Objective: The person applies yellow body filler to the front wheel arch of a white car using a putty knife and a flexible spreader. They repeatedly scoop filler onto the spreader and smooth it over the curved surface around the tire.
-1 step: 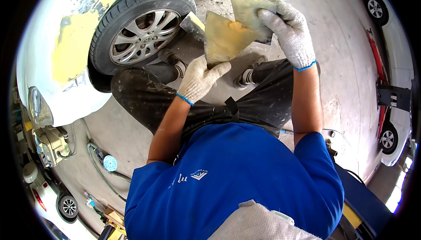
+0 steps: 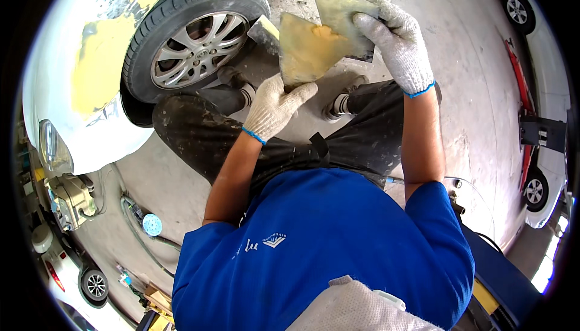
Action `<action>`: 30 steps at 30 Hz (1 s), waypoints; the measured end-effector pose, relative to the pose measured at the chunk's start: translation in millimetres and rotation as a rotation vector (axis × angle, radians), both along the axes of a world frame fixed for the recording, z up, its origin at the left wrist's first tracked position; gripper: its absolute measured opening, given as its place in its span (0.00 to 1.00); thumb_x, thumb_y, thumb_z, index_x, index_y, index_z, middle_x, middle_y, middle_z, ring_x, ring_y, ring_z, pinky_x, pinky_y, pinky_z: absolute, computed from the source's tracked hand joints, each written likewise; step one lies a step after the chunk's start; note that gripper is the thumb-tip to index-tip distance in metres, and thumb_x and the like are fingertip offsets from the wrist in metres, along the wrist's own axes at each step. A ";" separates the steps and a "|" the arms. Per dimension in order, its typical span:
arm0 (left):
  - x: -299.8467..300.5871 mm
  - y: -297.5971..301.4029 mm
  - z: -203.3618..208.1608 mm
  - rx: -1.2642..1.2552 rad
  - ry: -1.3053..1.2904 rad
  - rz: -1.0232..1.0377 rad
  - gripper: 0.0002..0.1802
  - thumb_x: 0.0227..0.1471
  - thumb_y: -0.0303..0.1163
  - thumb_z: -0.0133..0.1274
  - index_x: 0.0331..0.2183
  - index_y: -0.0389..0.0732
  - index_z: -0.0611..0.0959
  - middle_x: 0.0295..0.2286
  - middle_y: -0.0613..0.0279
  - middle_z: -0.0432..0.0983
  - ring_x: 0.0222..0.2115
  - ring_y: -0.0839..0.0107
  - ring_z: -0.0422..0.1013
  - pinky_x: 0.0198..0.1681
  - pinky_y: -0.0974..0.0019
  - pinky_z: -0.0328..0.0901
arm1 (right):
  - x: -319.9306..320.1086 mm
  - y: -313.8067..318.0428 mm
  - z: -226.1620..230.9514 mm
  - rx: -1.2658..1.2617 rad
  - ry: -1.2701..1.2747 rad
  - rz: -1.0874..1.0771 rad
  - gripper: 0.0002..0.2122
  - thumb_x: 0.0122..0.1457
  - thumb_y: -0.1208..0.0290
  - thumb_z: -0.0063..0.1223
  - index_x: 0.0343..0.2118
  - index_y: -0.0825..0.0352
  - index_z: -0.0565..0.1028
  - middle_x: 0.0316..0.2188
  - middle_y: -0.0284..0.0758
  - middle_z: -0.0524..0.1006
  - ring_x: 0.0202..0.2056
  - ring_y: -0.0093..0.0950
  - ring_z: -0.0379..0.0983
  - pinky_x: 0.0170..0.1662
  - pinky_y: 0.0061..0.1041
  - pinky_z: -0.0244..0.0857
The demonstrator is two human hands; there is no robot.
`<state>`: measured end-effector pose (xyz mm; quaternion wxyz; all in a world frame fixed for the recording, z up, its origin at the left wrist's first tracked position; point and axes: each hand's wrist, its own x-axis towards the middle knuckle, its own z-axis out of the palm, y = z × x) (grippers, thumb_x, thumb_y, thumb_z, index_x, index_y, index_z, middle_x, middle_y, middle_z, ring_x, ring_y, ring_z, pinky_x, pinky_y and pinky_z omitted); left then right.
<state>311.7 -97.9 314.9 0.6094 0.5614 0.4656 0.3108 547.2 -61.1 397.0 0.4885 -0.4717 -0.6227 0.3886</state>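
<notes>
My left hand [image 2: 276, 106], in a white knit glove with a blue cuff, pinches the lower edge of a putty spreader [image 2: 302, 65] from below. Orange-yellow putty [image 2: 326, 33] is smeared near its upper right. My right hand [image 2: 396, 41], gloved alike, grips a second putty spreader [image 2: 338, 7], thumb in front. This one's lower edge meets or overlaps the first spreader at the putty; exact contact is hard to see. Beyond the left spreader lies a dark flat piece with a yellow edge [image 2: 263, 33]. Both spreaders are stained yellowish grey.
At left stands a white car [image 2: 109, 143] with yellow filler patches [image 2: 96, 65], and its front wheel [image 2: 199, 50] is close to my left knee. A round blue-faced sander [image 2: 151, 225] with a hose lies on the floor at lower left. Another white car [image 2: 550, 83] stands far right.
Both hands and the spreaders have shifted very slightly to the left. The grips are the same.
</notes>
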 end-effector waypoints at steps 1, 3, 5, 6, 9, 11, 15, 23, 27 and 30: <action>-0.1 1.7 2.6 -0.018 0.018 0.009 0.14 0.57 0.38 0.62 0.38 0.37 0.85 0.20 0.72 0.74 0.17 0.84 0.64 0.21 0.74 0.59 | 1.5 0.0 -1.4 0.037 -0.058 0.009 0.13 0.65 0.75 0.53 0.51 0.69 0.79 0.39 0.31 0.81 0.41 0.17 0.74 0.46 0.20 0.71; 2.2 0.7 7.2 -0.023 -0.017 0.012 0.14 0.57 0.38 0.62 0.37 0.37 0.85 0.19 0.72 0.72 0.17 0.83 0.64 0.21 0.74 0.59 | 0.1 -0.7 -5.3 0.072 -0.034 -0.011 0.13 0.65 0.75 0.54 0.51 0.70 0.79 0.39 0.30 0.81 0.40 0.17 0.74 0.46 0.21 0.72; 2.8 0.1 7.0 -0.034 -0.010 -0.010 0.14 0.57 0.39 0.62 0.37 0.37 0.84 0.19 0.72 0.71 0.17 0.83 0.64 0.21 0.74 0.59 | -1.6 -2.0 1.0 0.054 0.024 -0.047 0.13 0.65 0.75 0.54 0.51 0.69 0.79 0.39 0.29 0.81 0.40 0.17 0.75 0.45 0.21 0.72; 2.6 -0.1 4.3 -0.043 0.010 -0.035 0.14 0.57 0.39 0.62 0.37 0.37 0.84 0.19 0.72 0.71 0.16 0.83 0.64 0.21 0.73 0.59 | -1.6 -2.4 4.2 0.046 0.049 -0.067 0.13 0.65 0.75 0.54 0.51 0.69 0.79 0.38 0.29 0.81 0.40 0.17 0.75 0.45 0.21 0.72; 1.9 -1.4 3.3 -0.055 0.053 0.000 0.14 0.56 0.38 0.63 0.36 0.36 0.84 0.18 0.72 0.72 0.17 0.84 0.63 0.21 0.73 0.59 | 0.8 -3.6 3.8 0.053 0.140 -0.083 0.13 0.64 0.75 0.55 0.51 0.69 0.79 0.38 0.29 0.81 0.40 0.17 0.74 0.45 0.21 0.72; 2.6 -1.4 6.8 -0.043 0.061 0.038 0.14 0.56 0.38 0.64 0.35 0.36 0.84 0.18 0.72 0.73 0.17 0.85 0.63 0.20 0.73 0.59 | -0.7 -2.7 2.6 0.071 0.041 -0.079 0.13 0.64 0.75 0.55 0.51 0.69 0.79 0.38 0.29 0.81 0.40 0.17 0.74 0.45 0.21 0.72; 1.3 1.0 10.0 -0.055 0.052 0.028 0.14 0.56 0.38 0.64 0.34 0.36 0.84 0.18 0.71 0.72 0.17 0.84 0.63 0.20 0.73 0.59 | -2.2 -5.5 -0.7 -0.005 0.078 -0.053 0.13 0.64 0.77 0.56 0.51 0.69 0.79 0.38 0.28 0.82 0.40 0.18 0.76 0.44 0.21 0.72; 3.9 4.9 4.3 -0.051 0.084 -0.015 0.14 0.57 0.39 0.63 0.35 0.37 0.84 0.19 0.72 0.71 0.16 0.83 0.63 0.20 0.73 0.58 | 2.6 -0.5 -1.7 0.048 0.168 -0.093 0.12 0.65 0.75 0.55 0.50 0.68 0.80 0.37 0.29 0.81 0.37 0.16 0.76 0.40 0.19 0.73; 6.6 4.1 10.7 -0.029 0.061 0.018 0.14 0.57 0.40 0.63 0.35 0.38 0.84 0.18 0.72 0.71 0.16 0.83 0.63 0.20 0.73 0.57 | -4.1 -1.8 0.1 0.006 0.158 -0.084 0.12 0.65 0.75 0.56 0.50 0.69 0.80 0.37 0.29 0.81 0.39 0.17 0.76 0.44 0.21 0.72; 8.0 4.6 9.1 -0.053 0.027 0.027 0.14 0.57 0.40 0.63 0.35 0.38 0.84 0.17 0.72 0.70 0.16 0.83 0.64 0.19 0.73 0.57 | -4.6 -1.0 -2.0 0.018 0.131 -0.061 0.12 0.65 0.75 0.55 0.51 0.67 0.80 0.36 0.28 0.81 0.38 0.16 0.76 0.41 0.20 0.74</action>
